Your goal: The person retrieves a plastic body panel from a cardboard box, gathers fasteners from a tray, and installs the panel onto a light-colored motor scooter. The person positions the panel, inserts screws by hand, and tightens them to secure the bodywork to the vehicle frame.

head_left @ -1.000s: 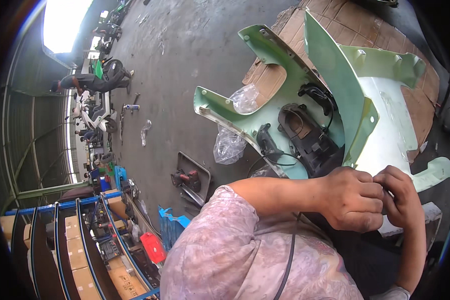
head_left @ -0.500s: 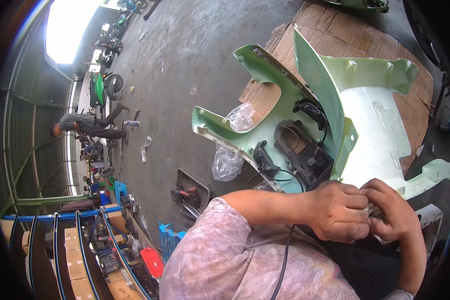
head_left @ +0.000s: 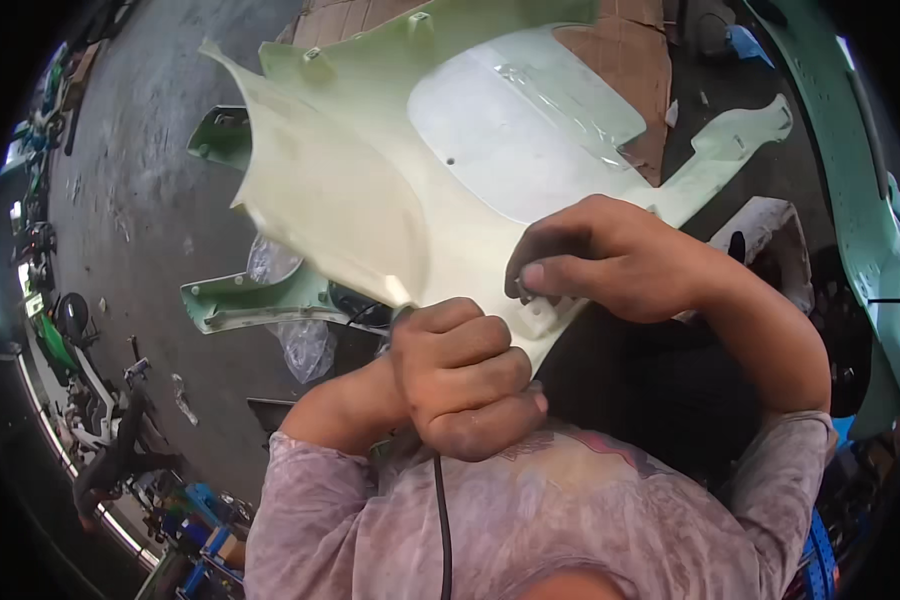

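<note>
A large pale green-white plastic fairing panel [head_left: 370,190] of a motorbike or scooter lies in front of me, its inner side up. My left hand [head_left: 467,380] is closed in a fist at the panel's near left corner; what its fingers hold is hidden. Above the panel's near edge, my right hand [head_left: 610,262] has thumb and forefinger pressed together, by a small pale mounting tab [head_left: 536,315]. Anything in that pinch is too small to make out. Below the left hand, a black cable [head_left: 442,520] runs down over my shirt.
Another green fairing [head_left: 220,305] lies partly beneath, at the left, beside crumpled clear plastic [head_left: 308,348]. Cardboard [head_left: 625,75] covers the floor behind. To the right are a worn white frame [head_left: 770,230] and a tall green panel [head_left: 840,130]. A person [head_left: 115,460] and parked motorbikes appear far left.
My view has swung right, shifting the scene leftward. My hands were together and are now apart: the left fist at the panel's corner, the right by the mounting tab.
</note>
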Tool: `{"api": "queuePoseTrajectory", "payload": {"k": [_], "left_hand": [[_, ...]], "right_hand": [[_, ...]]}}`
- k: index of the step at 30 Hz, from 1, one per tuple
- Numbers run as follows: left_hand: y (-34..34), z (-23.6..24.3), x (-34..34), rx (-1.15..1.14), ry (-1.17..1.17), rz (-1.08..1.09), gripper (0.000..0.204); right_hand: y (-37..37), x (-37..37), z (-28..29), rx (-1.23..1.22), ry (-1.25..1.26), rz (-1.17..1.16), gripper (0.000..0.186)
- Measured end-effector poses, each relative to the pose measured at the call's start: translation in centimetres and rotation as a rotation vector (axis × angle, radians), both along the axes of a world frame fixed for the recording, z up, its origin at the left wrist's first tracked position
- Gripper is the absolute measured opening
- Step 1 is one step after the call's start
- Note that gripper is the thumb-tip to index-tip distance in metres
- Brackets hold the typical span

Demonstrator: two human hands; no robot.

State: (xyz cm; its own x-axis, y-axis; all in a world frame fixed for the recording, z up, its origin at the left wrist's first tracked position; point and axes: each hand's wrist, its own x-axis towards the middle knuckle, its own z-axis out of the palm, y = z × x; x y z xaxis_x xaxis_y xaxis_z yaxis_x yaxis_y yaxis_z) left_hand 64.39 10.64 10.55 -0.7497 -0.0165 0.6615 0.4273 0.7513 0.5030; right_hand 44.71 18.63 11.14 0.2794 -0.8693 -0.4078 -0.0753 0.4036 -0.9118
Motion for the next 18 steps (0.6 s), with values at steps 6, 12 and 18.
{"api": "queuePoseTrajectory", "payload": {"k": [6,12,18], "left_hand": [[0.5,0.1,-0.1,0.036,0.01,0.012,0.026],[0.2,0.1,0.3,0.033,0.034,0.014,0.025],[0.4,0.1,0.4,0.029,0.034,0.03,0.024]], "right_hand": [[0.2,0.0,0.3,0.008,0.117,-0.028,0.026],[-0.1,0.8,0.5,0.049,0.099,-0.04,0.024],[0.3,0.9,0.4,-0.164,0.197,-0.005,0.02]]}}
